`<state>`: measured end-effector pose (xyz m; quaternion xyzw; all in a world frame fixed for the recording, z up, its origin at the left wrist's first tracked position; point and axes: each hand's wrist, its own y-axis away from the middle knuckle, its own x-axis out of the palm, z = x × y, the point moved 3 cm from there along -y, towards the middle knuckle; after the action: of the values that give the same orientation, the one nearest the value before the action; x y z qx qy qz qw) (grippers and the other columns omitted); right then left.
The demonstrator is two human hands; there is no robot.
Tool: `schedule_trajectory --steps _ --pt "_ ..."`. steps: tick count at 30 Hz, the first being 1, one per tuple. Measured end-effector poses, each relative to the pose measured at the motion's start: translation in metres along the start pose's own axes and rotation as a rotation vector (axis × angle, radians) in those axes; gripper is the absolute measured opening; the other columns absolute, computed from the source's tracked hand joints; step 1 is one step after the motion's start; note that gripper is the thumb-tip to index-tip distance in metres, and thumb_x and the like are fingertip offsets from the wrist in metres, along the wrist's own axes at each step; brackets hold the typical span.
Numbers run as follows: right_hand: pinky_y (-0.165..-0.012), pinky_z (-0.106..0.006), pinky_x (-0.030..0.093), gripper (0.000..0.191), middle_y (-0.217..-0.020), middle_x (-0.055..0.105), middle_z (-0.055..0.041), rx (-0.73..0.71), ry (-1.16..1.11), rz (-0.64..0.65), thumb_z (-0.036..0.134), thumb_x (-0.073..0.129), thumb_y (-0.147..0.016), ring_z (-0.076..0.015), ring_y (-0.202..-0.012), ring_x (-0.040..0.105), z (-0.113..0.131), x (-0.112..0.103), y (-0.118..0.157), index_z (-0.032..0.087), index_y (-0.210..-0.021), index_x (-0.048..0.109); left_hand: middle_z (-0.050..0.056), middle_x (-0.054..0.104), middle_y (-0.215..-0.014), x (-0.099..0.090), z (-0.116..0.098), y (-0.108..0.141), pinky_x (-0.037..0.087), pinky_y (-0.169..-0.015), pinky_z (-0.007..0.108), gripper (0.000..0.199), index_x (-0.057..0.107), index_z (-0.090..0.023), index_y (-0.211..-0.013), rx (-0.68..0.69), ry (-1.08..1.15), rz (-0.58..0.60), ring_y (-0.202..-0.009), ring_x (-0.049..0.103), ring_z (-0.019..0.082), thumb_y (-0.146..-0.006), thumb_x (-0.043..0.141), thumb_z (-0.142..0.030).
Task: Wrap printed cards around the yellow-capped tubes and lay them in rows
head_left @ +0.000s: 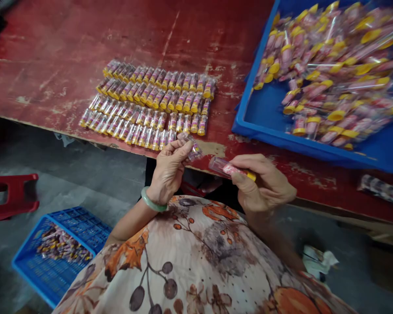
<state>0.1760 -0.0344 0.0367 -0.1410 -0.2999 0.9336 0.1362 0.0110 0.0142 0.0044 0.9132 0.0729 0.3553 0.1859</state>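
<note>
The floral garment [196, 261] is nearest; over the table's [68, 43] near edge, the right hand [265, 187] pinches a yellow-ended tube [232, 169], its long axis pointing left toward the packet [195, 151] pinched by the left hand [170, 168], nearer the tube rows [159, 97].

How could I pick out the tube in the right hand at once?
Start at the red table and find the blue tray at right. Near its front left corner is the right hand, pinching the tube: clear, pink inside, yellow at one end. Unlike the heaped tubes in the tray, it is held alone.
</note>
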Motion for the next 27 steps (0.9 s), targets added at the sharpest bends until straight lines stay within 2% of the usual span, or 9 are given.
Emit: schedule_trajectory --steps 5,9,13,19,23,27 --pt "-0.063 -0.033 0.056 0.018 -0.087 0.071 -0.0038 -0.188 0.118 0.017 0.020 0.067 -0.081 -0.0186 -0.075 0.068 -0.001 0.006 0.002 0.024 -0.098 0.068 -0.002 0.067 -0.072 0.004 0.005 -0.004 0.045 -0.059 0.020 0.015 0.065 -0.016 -0.074 -0.110 0.022 -0.004 -0.059 0.057 0.006 -0.073 0.077 -0.024" --pt "-0.062 -0.033 0.057 0.022 -0.088 0.070 -0.0047 -0.303 0.127 0.050 0.019 0.067 -0.081 -0.0184 -0.074 0.068 -0.007 0.010 0.004 0.024 -0.102 0.066 -0.003 0.067 -0.070 0.004 0.006 -0.004 0.044 -0.060 0.020 0.015 0.063 -0.016 -0.071 -0.089 0.033 -0.040 -0.059 0.058 0.006 -0.076 0.075 -0.024" --pt "-0.060 -0.031 0.056 0.022 -0.090 0.070 -0.0037 -0.373 0.157 0.076 0.021 0.067 -0.082 -0.0170 -0.073 0.067 -0.011 0.014 0.003 0.025 -0.104 0.064 -0.003 0.067 -0.069 0.008 0.008 -0.002 0.045 -0.061 0.020 0.014 0.064 -0.016 -0.072 -0.105 0.057 -0.026 -0.059 0.058 0.006 -0.076 0.076 -0.024" --pt "-0.063 -0.031 0.058 0.028 -0.094 0.071 -0.0054 -0.497 0.350 0.090 0.022 0.068 -0.081 -0.0178 -0.077 0.068 -0.011 0.016 0.002 0.023 -0.108 0.061 0.001 0.071 -0.079 0.010 0.009 0.001 0.050 -0.071 0.025 0.015 0.066 -0.015 -0.077 -0.188 0.041 -0.021 -0.070 0.065 0.011 -0.076 0.075 -0.027" --pt "-0.063 -0.030 0.058 0.040 -0.097 0.071 -0.0071 -0.593 0.481 0.097 0.023 0.076 -0.075 -0.0193 -0.080 0.069 -0.014 0.018 0.011 0.020 -0.112 0.061 -0.003 0.067 -0.072 0.009 0.011 0.002 0.047 -0.064 0.021 0.018 0.064 -0.015 -0.075 -0.149 0.043 -0.025 -0.062 0.061 0.007 -0.074 0.078 -0.027" --pt "-0.064 -0.027 0.058 0.044 -0.101 0.072 -0.0069 -0.602 0.553 0.031 0.025 0.079 -0.073 -0.0182 -0.079 0.070 -0.018 0.027 0.023 0.021 -0.113 0.060 -0.006 0.058 -0.062 0.010 0.013 0.004 0.044 -0.056 0.019 0.026 0.062 -0.016 -0.071 -0.088 0.032 -0.019 -0.051 0.052 0.004 -0.069 0.081 -0.033"
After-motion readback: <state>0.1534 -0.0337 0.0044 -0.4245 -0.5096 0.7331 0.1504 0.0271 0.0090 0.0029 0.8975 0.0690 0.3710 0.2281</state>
